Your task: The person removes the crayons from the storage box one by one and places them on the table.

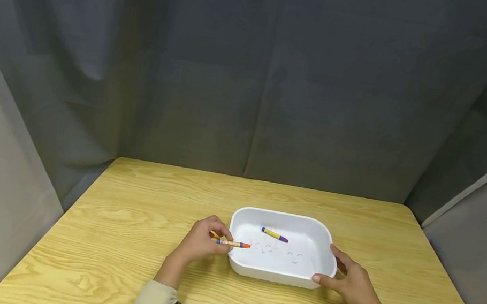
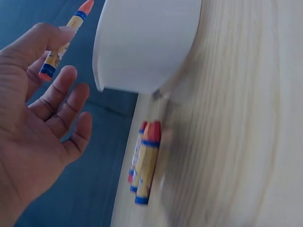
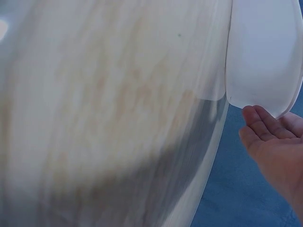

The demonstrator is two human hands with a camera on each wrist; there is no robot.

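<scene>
My left hand (image 1: 200, 242) pinches orange crayon (image 1: 233, 243) between thumb and fingertips, other fingers loosely spread. Crayon long axis near horizontal in head view, orange tip pointing right over left rim of white tray (image 1: 273, 275), butt end toward hand. My right hand (image 1: 350, 282) cups tray's right near corner, fingers relaxed against wall, not curled round it. Purple crayon (image 1: 275, 235) lies on tray floor, long axis slanted, purple tip right. Two more crayons (image 2: 144, 163) side by side on wooden table (image 1: 120, 239) near tray's left wall.
</scene>
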